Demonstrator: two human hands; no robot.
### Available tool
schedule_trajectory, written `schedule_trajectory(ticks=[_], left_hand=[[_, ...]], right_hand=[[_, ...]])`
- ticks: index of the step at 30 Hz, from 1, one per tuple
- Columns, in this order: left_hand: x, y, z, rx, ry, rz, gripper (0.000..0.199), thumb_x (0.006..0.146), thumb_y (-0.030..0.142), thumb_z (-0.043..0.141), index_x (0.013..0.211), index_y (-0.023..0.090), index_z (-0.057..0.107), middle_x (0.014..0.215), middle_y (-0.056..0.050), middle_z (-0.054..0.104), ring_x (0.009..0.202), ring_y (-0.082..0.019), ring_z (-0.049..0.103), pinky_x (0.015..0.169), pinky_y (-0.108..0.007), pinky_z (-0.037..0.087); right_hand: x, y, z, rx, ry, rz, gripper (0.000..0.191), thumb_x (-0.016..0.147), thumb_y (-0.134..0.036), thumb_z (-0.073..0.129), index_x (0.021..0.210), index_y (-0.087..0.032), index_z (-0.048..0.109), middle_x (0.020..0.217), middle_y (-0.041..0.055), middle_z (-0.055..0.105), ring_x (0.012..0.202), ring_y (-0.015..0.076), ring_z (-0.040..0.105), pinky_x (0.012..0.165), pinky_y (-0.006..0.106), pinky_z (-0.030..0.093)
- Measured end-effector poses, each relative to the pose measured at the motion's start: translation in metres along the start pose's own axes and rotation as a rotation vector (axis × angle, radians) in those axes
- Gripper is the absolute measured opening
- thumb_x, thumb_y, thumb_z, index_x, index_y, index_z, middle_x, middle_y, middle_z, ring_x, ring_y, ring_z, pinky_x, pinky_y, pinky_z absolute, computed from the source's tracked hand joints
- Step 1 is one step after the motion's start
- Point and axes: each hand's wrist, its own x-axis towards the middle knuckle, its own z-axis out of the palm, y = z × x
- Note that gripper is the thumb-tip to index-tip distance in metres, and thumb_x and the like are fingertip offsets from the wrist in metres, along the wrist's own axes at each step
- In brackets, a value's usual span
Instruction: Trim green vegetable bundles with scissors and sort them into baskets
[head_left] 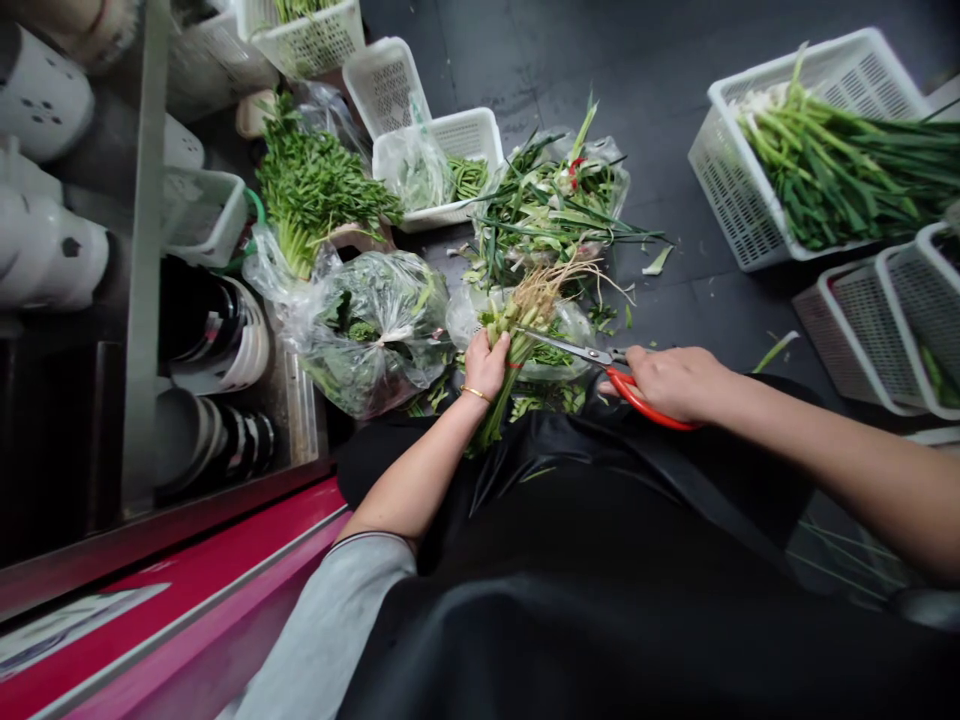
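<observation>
- Head view: our left grip [485, 367] clamps a rooted bunch of greens [517, 313], right of the knotted plastic bag [369, 345].
- Our right grip [671, 382] is wrapped around red-handled scissors [598, 356], farther right of that bag.

Red-handled scissors [619, 380] point at a tilted green bunch [517, 350] with stringy tan roots [549, 293].

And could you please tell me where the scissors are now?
In the head view, the scissors are just right of centre, in the right hand, blades pointing at the bunch of greens in the left hand.
</observation>
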Motion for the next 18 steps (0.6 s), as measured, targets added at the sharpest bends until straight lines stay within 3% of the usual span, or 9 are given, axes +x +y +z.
schedule_trajectory(ticks=[6,13,18], left_hand=[[-0.001,-0.002,0.003,0.078,0.029,-0.022,0.012,0.084,0.028,0.057,0.082,0.017,0.055,0.088,-0.009,0.061,0.089,-0.024,0.058,0.085,-0.037,0.046],[0.0,0.002,0.002,0.082,-0.076,-0.076,0.011,0.081,0.026,0.059,0.078,0.018,0.053,0.088,-0.008,0.06,0.092,-0.024,0.058,0.089,-0.039,0.045],[-0.004,0.006,0.001,0.125,-0.094,-0.024,0.012,0.082,0.027,0.057,0.078,0.016,0.056,0.087,-0.01,0.061,0.092,-0.025,0.06,0.088,-0.038,0.045]], right_hand=[[0.002,0.005,0.001,0.049,-0.063,-0.03,0.074,0.089,-0.073,0.018,0.108,-0.009,0.05,0.105,0.0251,0.066,0.104,0.0387,0.062,0.083,0.046,0.047],[0.014,0.002,0.02,0.05,0.014,-0.028,0.076,0.088,-0.074,0.021,0.113,-0.007,0.048,0.102,0.025,0.066,0.101,0.0387,0.064,0.082,0.047,0.047],[0.018,-0.002,0.028,0.027,0.125,-0.007,0.073,0.091,-0.066,0.025,0.112,-0.001,0.05,0.091,0.028,0.066,0.09,0.0405,0.066,0.074,0.049,0.049]])
